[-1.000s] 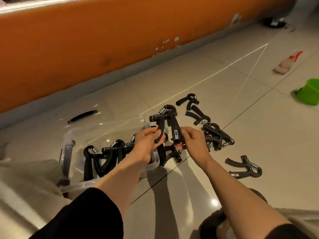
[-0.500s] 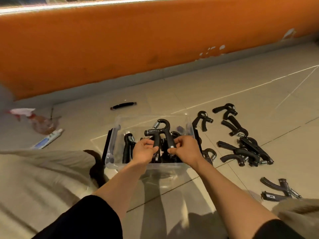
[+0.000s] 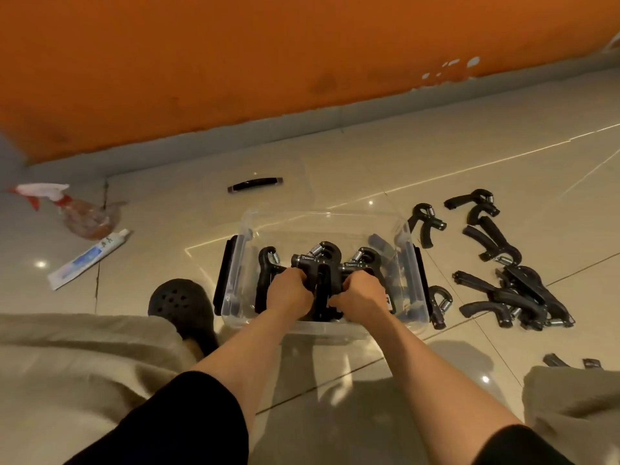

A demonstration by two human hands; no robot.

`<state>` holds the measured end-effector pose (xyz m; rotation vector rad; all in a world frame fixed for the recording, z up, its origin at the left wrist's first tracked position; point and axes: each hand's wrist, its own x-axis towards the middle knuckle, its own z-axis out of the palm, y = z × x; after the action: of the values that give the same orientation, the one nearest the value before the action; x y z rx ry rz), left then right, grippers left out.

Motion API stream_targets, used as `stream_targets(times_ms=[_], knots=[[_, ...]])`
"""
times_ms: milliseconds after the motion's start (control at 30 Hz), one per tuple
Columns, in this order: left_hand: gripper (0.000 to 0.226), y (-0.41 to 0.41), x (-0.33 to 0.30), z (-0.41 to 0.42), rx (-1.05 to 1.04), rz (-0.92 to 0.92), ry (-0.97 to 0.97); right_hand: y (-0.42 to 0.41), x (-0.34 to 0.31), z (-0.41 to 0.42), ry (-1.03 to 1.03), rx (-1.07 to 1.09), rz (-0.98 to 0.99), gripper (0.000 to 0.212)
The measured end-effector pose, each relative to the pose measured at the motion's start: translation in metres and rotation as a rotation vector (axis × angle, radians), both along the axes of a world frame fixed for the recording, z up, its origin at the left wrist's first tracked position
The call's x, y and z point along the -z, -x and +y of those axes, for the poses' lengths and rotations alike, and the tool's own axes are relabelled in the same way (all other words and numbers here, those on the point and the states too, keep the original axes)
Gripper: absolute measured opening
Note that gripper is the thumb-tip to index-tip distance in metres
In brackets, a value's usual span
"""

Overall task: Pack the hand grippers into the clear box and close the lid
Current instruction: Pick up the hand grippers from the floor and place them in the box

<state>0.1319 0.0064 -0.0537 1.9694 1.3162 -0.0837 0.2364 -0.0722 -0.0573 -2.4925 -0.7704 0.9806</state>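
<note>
A clear plastic box (image 3: 407, 243) with black side latches stands open on the tiled floor in front of me. Several black hand grippers with steel springs stand inside it. Both hands are down in the box: my left hand (image 3: 290, 292) and my right hand (image 3: 360, 293) each grip one handle of the middle hand gripper (image 3: 318, 258), whose spring end points up. Several more hand grippers (image 3: 513, 286) lie loose on the floor to the right of the box. The clear lid (image 3: 255, 184) with its black handle lies flat beyond the box.
An orange wall runs along the back. At left lie a spray bottle (image 3: 80, 211) and a toothpaste tube (image 3: 89, 258). A black perforated shoe (image 3: 183, 305) sits by the box's left side; beige trouser legs fill the lower corners.
Both hands have lowered the held hand gripper from above the box's rim down among the ones inside. The camera has tilted so the box sits centred.
</note>
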Motion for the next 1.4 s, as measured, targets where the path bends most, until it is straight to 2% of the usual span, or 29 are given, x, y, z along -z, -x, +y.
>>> stream_targets(times_ms=[300, 433, 767, 900, 1000, 1100, 1200, 1300, 1400], knots=[[0.028, -0.013, 0.02, 0.007, 0.041, 0.068, -0.02, -0.005, 0.02, 0.015, 0.018, -0.134, -0.168, 0.01], [0.03, -0.01, 0.024, 0.012, -0.02, 0.095, -0.026, 0.001, 0.025, 0.022, 0.054, -0.176, -0.157, 0.011], [0.053, -0.008, 0.03, 0.016, -0.045, 0.031, 0.086, 0.0, 0.026, 0.021, 0.09, -0.165, -0.15, 0.015], [0.051, -0.007, 0.027, 0.011, -0.079, -0.001, 0.129, -0.002, 0.026, 0.017, 0.051, -0.139, -0.12, 0.02], [0.048, -0.009, 0.017, 0.005, -0.125, -0.029, 0.037, -0.003, 0.022, 0.011, -0.045, -0.108, -0.156, 0.023], [0.045, -0.019, 0.004, -0.007, -0.128, -0.136, -0.133, -0.007, 0.011, 0.0, -0.229, -0.057, -0.192, 0.007], [0.033, -0.038, -0.007, -0.025, -0.046, -0.282, -0.234, -0.017, -0.006, -0.02, -0.373, 0.008, -0.201, 0.009], [0.028, -0.063, -0.017, -0.05, 0.035, -0.428, -0.26, -0.031, -0.019, -0.05, -0.515, 0.168, -0.273, 0.014], [0.025, -0.086, -0.027, -0.081, 0.055, -0.616, -0.194, -0.052, -0.023, -0.088, -0.569, 0.336, -0.393, 0.02]])
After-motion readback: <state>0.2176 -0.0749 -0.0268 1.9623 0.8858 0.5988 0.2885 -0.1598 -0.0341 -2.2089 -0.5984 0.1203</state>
